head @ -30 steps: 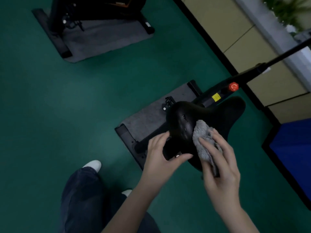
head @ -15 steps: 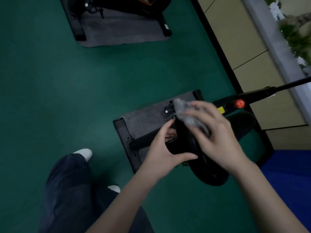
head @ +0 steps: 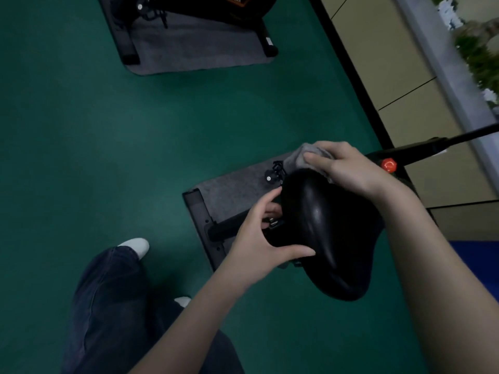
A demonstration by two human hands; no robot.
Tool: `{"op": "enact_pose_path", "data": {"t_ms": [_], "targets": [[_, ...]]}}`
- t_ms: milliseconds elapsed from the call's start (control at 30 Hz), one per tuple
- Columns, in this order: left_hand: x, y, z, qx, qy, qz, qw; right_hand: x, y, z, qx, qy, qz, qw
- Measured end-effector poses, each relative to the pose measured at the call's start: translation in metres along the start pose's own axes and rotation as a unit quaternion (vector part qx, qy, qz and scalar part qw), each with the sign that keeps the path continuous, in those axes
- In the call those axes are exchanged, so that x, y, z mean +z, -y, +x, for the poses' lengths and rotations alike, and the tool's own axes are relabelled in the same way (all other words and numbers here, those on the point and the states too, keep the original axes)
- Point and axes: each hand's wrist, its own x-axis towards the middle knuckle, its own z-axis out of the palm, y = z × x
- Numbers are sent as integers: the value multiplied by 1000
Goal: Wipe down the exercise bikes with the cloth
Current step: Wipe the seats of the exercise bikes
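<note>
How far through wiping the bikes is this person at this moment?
Nothing shows as finished. In hand: the right hand presses the grey cloth on the narrow end of the near bike's black saddle, while the left hand steadies its side. Left: that bike's frame and the second bike farther off, both untouched by either hand.

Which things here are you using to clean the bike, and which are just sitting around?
For the job:
- grey fluffy cloth, pressed on the seat by the right hand
- shiny black bike saddle, steadied by the left hand

Just around:
- second black exercise bike on its grey floor mat
- round red knob
- blue pad
</note>
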Motion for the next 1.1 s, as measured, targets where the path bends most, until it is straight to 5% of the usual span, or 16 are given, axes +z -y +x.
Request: {"op": "enact_pose_path", "data": {"t_ms": [167, 433, 800, 1100], "targets": [[-3, -1, 3, 2, 0, -2, 1000, 23, -5, -42, -46, -198, -19, 979], [-15, -15, 10, 27, 35, 131, 990, 67, -16, -98, -60, -351, 40, 934], [-39, -56, 17, 30, 115, 300, 947, 104, -17, -152, 98, -418, 42, 902], [-52, -113, 39, 114, 229, 407, 877, 98, 22, -185, 244, -503, 191, 807]]}}
